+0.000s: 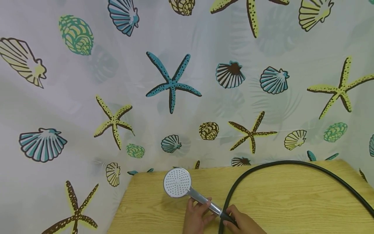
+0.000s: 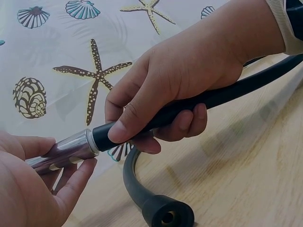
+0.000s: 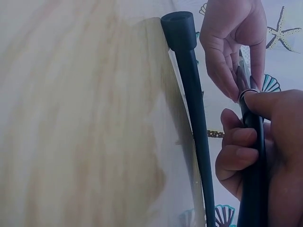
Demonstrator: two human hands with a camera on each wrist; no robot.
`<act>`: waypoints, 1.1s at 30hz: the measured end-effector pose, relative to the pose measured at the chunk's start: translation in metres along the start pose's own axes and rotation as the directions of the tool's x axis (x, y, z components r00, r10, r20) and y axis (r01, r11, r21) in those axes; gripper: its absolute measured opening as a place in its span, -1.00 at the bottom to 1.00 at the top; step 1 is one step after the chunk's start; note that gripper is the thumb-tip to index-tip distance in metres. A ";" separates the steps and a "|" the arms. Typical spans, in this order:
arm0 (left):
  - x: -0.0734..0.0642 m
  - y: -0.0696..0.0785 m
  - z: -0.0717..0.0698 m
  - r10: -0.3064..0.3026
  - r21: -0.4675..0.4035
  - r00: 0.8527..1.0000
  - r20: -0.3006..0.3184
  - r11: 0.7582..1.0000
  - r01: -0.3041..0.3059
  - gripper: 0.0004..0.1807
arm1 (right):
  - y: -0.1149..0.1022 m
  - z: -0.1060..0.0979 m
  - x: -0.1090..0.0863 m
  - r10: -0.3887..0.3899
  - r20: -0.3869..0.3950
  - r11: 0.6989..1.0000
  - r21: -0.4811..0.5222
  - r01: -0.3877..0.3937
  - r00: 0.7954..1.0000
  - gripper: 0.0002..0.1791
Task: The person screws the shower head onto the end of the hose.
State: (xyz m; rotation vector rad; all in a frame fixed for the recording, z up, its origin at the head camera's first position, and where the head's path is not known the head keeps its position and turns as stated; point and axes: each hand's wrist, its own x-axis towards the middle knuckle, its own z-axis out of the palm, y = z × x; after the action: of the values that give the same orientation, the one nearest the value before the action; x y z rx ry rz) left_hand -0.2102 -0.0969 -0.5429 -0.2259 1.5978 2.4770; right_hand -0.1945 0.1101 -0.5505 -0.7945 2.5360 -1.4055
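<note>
A chrome shower head (image 1: 177,182) with a round, perforated face is held above the wooden table in the head view. My left hand (image 1: 195,215) grips its silver handle (image 1: 199,196). Just behind the handle's end, my right hand (image 1: 240,221) pinches the black hose (image 1: 229,218), thumb on top and fingers curled beneath. In the left wrist view the hose end (image 2: 102,137) meets the handle's rim (image 2: 91,141); whether it is threaded on is hidden. The hose's other end, a black conical fitting (image 2: 170,215) with a hole, hangs loose near the table.
Black hose (image 1: 287,162) loops over the wooden table (image 1: 152,208) toward the right edge. Behind and at both sides hangs a white curtain (image 1: 193,42) printed with shells and starfish, meeting the table's far edge.
</note>
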 end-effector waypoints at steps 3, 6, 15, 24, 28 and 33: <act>-0.001 0.001 0.001 0.011 -0.003 1.000 0.001 1.000 -0.011 -0.15 | 0.000 -0.001 0.000 -0.013 -0.004 1.000 -0.012 0.013 1.000 -0.71; -0.001 0.001 0.001 0.016 -0.006 1.000 -0.003 1.000 -0.016 -0.16 | 0.000 0.000 0.000 -0.016 -0.008 1.000 -0.020 0.016 1.000 -0.74; 0.001 -0.001 0.000 0.006 -0.008 1.000 -0.003 1.000 -0.006 -0.15 | -0.002 0.000 0.000 -0.015 -0.005 1.000 -0.014 0.015 1.000 -0.73; 0.003 -0.002 -0.002 0.007 -0.011 1.000 -0.003 1.000 -0.007 -0.17 | -0.001 0.001 0.002 0.051 0.016 0.999 -0.001 -0.051 0.999 -0.70; 0.002 -0.003 -0.003 0.014 -0.010 1.000 0.001 1.000 -0.014 -0.17 | -0.001 0.002 0.002 0.072 0.019 0.997 -0.002 -0.072 0.997 -0.67; 0.003 -0.004 -0.003 0.020 -0.005 1.000 0.007 1.000 -0.020 -0.15 | -0.002 0.001 0.001 0.071 0.021 0.998 0.002 -0.071 0.997 -0.65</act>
State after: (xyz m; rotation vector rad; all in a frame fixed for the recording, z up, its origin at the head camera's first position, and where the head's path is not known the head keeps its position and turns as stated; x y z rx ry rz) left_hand -0.2118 -0.0983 -0.5480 -0.2031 1.5989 2.4939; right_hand -0.1943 0.1077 -0.5497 -0.7080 2.5199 -1.3716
